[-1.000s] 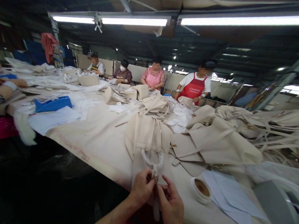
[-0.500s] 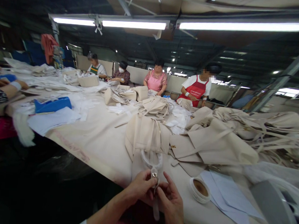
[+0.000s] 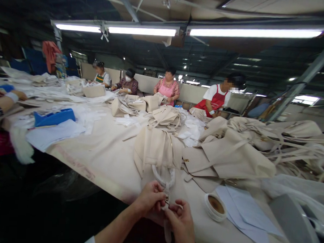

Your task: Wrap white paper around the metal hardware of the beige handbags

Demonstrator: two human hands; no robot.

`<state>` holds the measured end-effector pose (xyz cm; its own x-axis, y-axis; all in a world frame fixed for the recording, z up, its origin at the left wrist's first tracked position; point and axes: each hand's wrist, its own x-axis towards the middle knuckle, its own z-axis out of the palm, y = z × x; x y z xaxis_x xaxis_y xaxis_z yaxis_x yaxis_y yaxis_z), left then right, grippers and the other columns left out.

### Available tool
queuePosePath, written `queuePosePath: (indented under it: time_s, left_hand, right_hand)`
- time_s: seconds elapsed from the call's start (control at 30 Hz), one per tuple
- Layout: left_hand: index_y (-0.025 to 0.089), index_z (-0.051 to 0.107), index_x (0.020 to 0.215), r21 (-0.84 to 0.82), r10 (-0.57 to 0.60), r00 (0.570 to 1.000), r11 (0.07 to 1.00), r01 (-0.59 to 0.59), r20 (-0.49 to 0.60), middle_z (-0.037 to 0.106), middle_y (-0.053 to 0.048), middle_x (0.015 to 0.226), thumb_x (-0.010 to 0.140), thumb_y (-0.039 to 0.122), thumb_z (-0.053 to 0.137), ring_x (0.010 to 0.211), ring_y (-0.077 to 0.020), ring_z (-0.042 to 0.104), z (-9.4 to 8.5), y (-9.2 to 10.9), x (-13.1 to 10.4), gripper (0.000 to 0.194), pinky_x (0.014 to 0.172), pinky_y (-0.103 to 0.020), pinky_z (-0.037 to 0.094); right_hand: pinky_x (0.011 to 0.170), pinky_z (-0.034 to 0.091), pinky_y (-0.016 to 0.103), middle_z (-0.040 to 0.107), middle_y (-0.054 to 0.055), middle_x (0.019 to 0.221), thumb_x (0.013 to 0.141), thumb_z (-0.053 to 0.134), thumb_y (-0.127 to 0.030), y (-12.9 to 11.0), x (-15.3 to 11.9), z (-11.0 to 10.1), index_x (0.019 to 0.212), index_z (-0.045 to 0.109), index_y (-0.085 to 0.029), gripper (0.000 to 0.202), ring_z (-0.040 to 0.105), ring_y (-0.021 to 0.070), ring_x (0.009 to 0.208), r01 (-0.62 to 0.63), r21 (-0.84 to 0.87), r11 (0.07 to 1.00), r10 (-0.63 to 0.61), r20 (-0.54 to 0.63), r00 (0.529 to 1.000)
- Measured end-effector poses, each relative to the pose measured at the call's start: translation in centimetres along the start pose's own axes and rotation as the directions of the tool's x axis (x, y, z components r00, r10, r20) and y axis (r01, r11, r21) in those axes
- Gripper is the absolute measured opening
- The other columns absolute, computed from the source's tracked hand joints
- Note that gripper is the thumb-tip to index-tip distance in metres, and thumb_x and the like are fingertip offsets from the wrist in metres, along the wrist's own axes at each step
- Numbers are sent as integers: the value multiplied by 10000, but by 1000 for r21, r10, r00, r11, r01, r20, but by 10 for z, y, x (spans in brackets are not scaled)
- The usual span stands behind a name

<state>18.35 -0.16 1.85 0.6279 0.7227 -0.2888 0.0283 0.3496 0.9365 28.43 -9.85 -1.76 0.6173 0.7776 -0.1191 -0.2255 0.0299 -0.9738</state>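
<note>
A beige bag (image 3: 156, 148) lies on the table in front of me, its white-wrapped handle (image 3: 172, 178) looping toward my hands. My left hand (image 3: 150, 200) pinches a pale strap just below this loop, beside a small metal buckle (image 3: 167, 199). Closed around the same strap (image 3: 167, 233) a little lower is my right hand (image 3: 180, 219), thumb and fingers close to the buckle. The strap's rounded end hangs down past my right hand. Fingers partly hide how the strap runs through the buckle.
A round tub with brown contents (image 3: 215, 207) and white paper sheets (image 3: 244, 209) lie to the right, beside a grey curved object (image 3: 295, 226). More beige bags (image 3: 239, 154) are heaped behind. A blue tray (image 3: 54, 117) sits left. Several people work across the table (image 3: 103, 151).
My left fingers have shifted onto the buckle area, covering more of it, and my right index finger has curled in. Across the table, the person in the red apron leans lower.
</note>
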Motion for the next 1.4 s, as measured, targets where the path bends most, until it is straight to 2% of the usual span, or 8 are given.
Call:
queuePosePath:
  time_s: [0.1, 0.2, 0.33, 0.4, 0.6, 0.8, 1.07, 1.4]
  left_hand:
    - [198, 534, 706, 345, 358, 934, 879, -330, -19, 602, -6, 656, 796, 210, 644, 567, -112, 525, 2, -8, -10, 142, 540, -217, 360]
    - [204, 639, 762, 764, 662, 725, 364, -533, 191, 628, -57, 749, 876, 179, 567, 691, -163, 564, -1, -17, -16, 137, 631, -252, 402]
    - [179, 642, 869, 819, 762, 421, -241, -521, 492, 660, -96, 899, 925, 159, 478, 828, -218, 591, -5, -22, -7, 174, 729, -309, 453]
    - [170, 611, 874, 757, 729, 339, -366, -542, 595, 654, -79, 902, 934, 162, 453, 802, -204, 586, -6, -20, 1, 169, 711, -306, 462]
    - [175, 532, 823, 849, 670, 553, -242, -469, 496, 584, -8, 718, 921, 158, 446, 620, -152, 546, -8, -11, 16, 131, 560, -254, 418]
    - [181, 545, 782, 804, 700, 455, -298, -515, 551, 593, -30, 775, 912, 142, 459, 721, -172, 546, -5, -9, 10, 161, 638, -268, 415]
    - [190, 515, 702, 746, 451, 882, 541, -389, 133, 546, 24, 650, 839, 163, 468, 656, -126, 521, 2, 11, 3, 148, 619, -217, 385]
    - [195, 526, 728, 867, 530, 844, 379, -323, 82, 563, -35, 791, 844, 151, 451, 755, -173, 534, 1, 10, 17, 145, 730, -282, 404]
  right_hand:
    - [482, 442, 236, 675, -19, 703, 587, 814, -370, -7, 1, 2, 896, 523, -227, 448, 598, 146, 548, -152, 153, 976, 136, 108, 985]
    - [612, 515, 286, 710, 26, 746, 618, 791, -415, -6, 2, 4, 868, 575, -208, 389, 661, 201, 687, -45, 72, 996, 35, 138, 990]
    - [746, 533, 320, 735, 62, 888, 755, 652, -452, 4, 1, 5, 927, 623, -217, 293, 684, 235, 832, 202, -278, 939, -178, 111, 978]
    - [759, 530, 330, 736, 65, 898, 780, 596, -441, 6, 1, 5, 941, 635, -223, 274, 685, 242, 834, 278, -427, 861, -259, 103, 960]
    - [682, 531, 303, 747, 58, 853, 797, 545, -438, 2, 5, 3, 964, 586, -231, 269, 700, 240, 799, 297, -492, 819, -298, 78, 951]
    - [662, 521, 289, 734, 51, 822, 808, 551, -451, -1, 8, 1, 912, 561, -225, 249, 684, 224, 751, 266, -445, 855, -225, 143, 964]
    - [597, 504, 267, 735, 34, 769, 777, 538, -336, -4, 14, -1, 891, 584, -225, 166, 680, 206, 678, 306, -477, 824, -272, 142, 952]
    - [561, 426, 233, 645, -34, 617, 634, 627, -247, 20, -20, 4, 866, 543, -224, 247, 584, 152, 579, 129, -149, 980, -87, 260, 962]
